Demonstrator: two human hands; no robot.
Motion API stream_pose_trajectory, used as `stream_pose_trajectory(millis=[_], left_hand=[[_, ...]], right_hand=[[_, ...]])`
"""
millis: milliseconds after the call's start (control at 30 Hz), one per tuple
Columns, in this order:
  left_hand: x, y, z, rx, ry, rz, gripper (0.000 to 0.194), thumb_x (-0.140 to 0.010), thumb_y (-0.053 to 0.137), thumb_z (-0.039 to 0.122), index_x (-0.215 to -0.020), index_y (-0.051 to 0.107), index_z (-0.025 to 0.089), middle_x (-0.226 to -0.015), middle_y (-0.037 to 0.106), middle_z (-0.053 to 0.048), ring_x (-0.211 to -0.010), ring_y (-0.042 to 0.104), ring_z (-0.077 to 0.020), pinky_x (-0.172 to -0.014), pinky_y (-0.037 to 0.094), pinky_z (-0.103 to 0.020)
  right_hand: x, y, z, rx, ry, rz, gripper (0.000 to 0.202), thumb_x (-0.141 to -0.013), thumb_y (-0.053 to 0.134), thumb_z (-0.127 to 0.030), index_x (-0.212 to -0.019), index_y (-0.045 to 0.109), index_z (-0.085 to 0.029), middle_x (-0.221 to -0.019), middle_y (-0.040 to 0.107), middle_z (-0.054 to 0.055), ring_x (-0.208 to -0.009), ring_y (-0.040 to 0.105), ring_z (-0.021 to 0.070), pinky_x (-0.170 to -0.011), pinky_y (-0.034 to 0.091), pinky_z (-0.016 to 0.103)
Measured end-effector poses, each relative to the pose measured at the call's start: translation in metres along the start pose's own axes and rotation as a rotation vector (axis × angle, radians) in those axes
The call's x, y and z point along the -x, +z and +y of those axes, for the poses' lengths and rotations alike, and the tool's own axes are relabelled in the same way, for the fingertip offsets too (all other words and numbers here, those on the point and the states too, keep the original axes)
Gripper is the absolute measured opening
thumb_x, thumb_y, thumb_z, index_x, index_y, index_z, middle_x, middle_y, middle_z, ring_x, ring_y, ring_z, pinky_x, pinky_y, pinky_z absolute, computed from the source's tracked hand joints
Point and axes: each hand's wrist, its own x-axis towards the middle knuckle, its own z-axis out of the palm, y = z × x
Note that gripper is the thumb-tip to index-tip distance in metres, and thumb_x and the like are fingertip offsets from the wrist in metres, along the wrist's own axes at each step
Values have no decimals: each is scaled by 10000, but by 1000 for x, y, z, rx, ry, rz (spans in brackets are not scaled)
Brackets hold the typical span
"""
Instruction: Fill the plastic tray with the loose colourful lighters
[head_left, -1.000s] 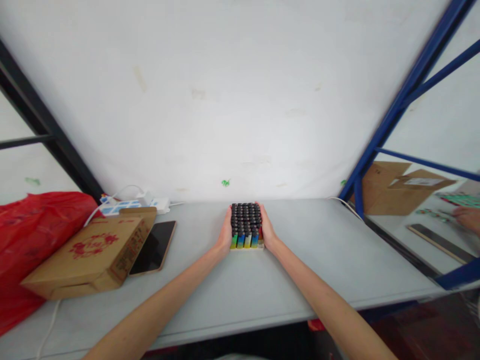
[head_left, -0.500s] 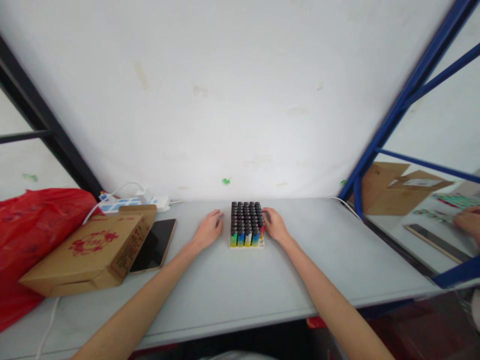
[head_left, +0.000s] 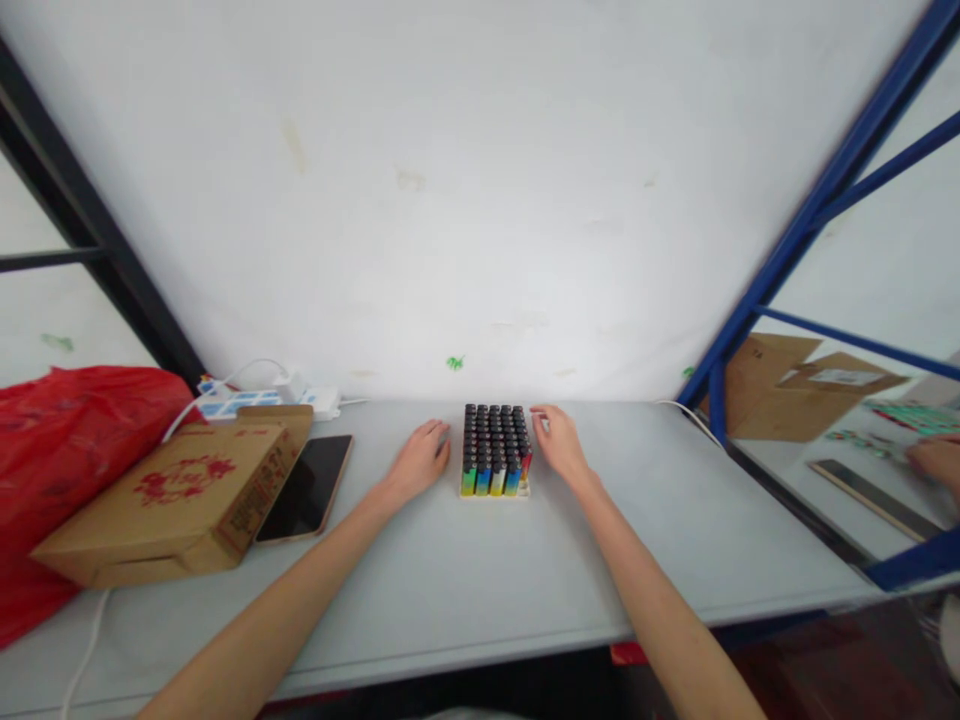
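Rows of black-topped lighters stand upright in a pale tray on the grey table. Their bodies show green, blue, yellow and red, and the tray's front right corner has an empty slot. Just left of the tray rests my left hand, fingers curled together around something dark that I cannot make out. My right hand is beside the tray's right edge, its thumb and fingers apart with nothing between them.
On the left lie a red plastic bag, a cardboard box, a dark phone and a white power strip. Beyond the blue frame at right are cartons and another person's hand.
My right hand has moved slightly up and away from the lighters, its fingers now off them. My left hand and the tray look nearly unchanged.
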Motion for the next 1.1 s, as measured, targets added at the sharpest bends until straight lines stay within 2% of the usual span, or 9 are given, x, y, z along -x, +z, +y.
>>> stream_pose_trajectory(millis=[67,133,333,433,533,667,767,933,1100], left_hand=[[-1,-1,2,8,-3,13,412,-929,539,323,-1277,730,215,-1353,760,-127,-1320,677,-324,-1229,484,-498],[-1,-4,5,14,-14,29,384,-940,524,331,-1229,745,207,-1300,780,-128,-1257,708,-321,-1193,510,-489],[7,-18,16,42,-36,82,259,-918,556,335,-1036,753,213,-1079,808,-112,-1068,753,-305,-1069,576,-467],[12,-26,24,85,-46,116,231,-902,600,359,-1031,729,218,-1005,788,-91,-989,753,-286,-1021,601,-465],[14,-34,35,157,-43,108,258,-929,609,442,-1037,715,233,-973,782,-60,-924,754,-248,-953,635,-417],[17,-41,55,437,4,-51,390,-951,622,595,-1070,700,232,-1099,779,-74,-1045,749,-250,-980,635,-401],[18,-39,65,586,35,-178,484,-837,792,582,-1137,635,237,-1178,732,-81,-1130,720,-264,-1021,616,-425],[13,-27,68,544,41,-228,756,-580,995,484,-1135,539,249,-1140,652,-24,-1002,690,-224,-933,615,-410],[7,-23,70,465,70,-231,654,-605,958,457,-1041,515,253,-975,606,35,-854,619,-175,-824,569,-339]], right_hand=[[-18,-8,-18,-60,-44,39,367,-1093,443,-375,-1206,743,-197,-1187,774,137,-1083,718,274,-1053,538,427],[-38,-8,-41,-78,-134,-43,393,-1108,453,-465,-1154,762,-226,-1149,794,98,-1095,721,261,-1044,532,395],[-73,30,-86,175,-29,-355,634,-962,584,-804,-968,842,-225,-981,829,137,-1063,754,336,-1000,533,431],[-77,35,-80,216,50,-371,620,-949,596,-791,-908,862,-232,-952,833,142,-1055,763,338,-972,547,427],[-75,20,-67,289,109,-367,577,-996,564,-705,-967,876,-221,-1034,834,169,-1054,770,359,-937,558,444],[-65,-13,-47,374,198,-369,559,-1044,522,-642,-1068,875,-209,-1130,825,193,-1105,764,382,-946,555,452],[-54,-37,-30,401,264,-360,597,-1071,469,-638,-1102,870,-197,-1174,816,209,-1140,757,391,-965,552,459],[-38,-65,-13,432,333,-393,648,-1093,394,-652,-1151,849,-195,-1241,805,191,-1182,752,367,-983,553,425],[-35,-74,-16,447,324,-453,699,-1109,343,-674,-1118,837,-180,-1245,803,191,-1189,749,347,-969,544,378]])
